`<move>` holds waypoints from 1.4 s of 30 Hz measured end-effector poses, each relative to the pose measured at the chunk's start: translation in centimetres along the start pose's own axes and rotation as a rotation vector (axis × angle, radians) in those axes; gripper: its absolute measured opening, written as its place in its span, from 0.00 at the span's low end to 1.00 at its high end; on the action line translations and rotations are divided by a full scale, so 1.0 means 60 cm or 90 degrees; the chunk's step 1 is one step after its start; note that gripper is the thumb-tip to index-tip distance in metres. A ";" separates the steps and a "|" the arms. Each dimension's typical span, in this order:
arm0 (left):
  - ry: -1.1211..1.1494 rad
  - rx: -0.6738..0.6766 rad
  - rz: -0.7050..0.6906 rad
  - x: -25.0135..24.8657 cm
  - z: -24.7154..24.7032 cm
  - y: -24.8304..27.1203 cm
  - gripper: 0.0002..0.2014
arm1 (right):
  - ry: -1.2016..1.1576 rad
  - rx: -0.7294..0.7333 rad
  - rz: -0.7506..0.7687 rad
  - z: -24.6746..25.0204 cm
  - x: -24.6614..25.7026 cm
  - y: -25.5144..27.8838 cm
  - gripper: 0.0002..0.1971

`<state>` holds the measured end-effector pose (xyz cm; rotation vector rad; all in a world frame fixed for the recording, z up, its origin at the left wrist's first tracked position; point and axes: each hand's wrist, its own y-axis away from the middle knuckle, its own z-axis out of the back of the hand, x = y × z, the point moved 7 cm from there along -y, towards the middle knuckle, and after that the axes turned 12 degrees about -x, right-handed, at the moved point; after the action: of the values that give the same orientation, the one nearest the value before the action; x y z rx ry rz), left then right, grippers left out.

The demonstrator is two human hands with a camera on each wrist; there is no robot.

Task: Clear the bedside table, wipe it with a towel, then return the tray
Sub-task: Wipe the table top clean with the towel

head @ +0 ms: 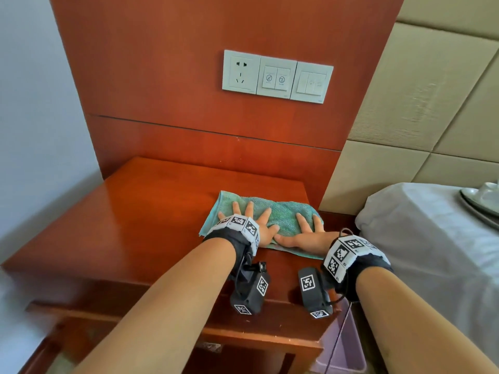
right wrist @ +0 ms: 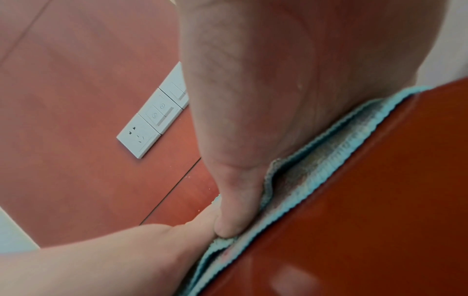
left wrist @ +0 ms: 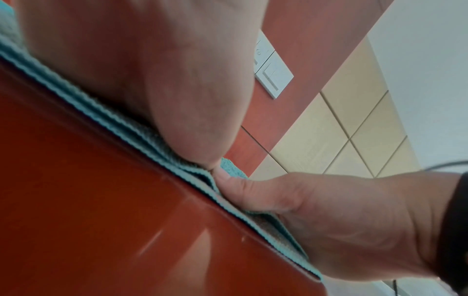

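A folded teal towel (head: pixel 280 214) lies on the right half of the red-brown bedside table (head: pixel 129 220). My left hand (head: pixel 251 220) presses flat on the towel's left part with fingers spread. My right hand (head: pixel 307 233) lies flat on its right part, thumb pointing left. The two thumbs touch at the towel's near edge, as the left wrist view shows with the towel (left wrist: pixel 121 124) under the left hand (left wrist: pixel 157 84) and the right hand (left wrist: pixel 329 220). In the right wrist view the right hand (right wrist: pixel 253 112) presses the layered towel (right wrist: pixel 329 156). A tray (head: pixel 483 203) with white crockery rests on the bed at the right edge.
The wooden wall panel (head: pixel 216 76) behind the table carries a socket and switch plate (head: pixel 278 76). A bed with a white sheet (head: pixel 432 238) stands right of the table, with a padded headboard (head: pixel 432 103) behind. A purple bin (head: pixel 343 346) sits low between table and bed.
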<state>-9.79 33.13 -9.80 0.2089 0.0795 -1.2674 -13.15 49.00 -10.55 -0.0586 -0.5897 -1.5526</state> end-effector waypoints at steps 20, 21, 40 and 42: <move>0.012 0.019 -0.066 0.026 -0.021 0.175 0.33 | 0.148 -0.058 0.012 -0.043 -0.044 0.210 0.55; 0.008 0.025 -0.080 0.029 -0.018 0.185 0.34 | 0.159 -0.052 0.011 -0.044 -0.045 0.215 0.56; -0.230 -0.049 -0.243 0.023 0.076 0.255 0.11 | 0.269 -0.231 0.157 -0.005 -0.005 0.264 0.29; -0.201 -0.058 -0.232 0.021 0.096 0.253 0.16 | 0.265 -0.263 0.170 0.016 0.009 0.278 0.19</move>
<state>4.71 35.08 -2.71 -0.0921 -0.1009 -1.6409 2.25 49.64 -4.05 -0.1189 0.0710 -1.3503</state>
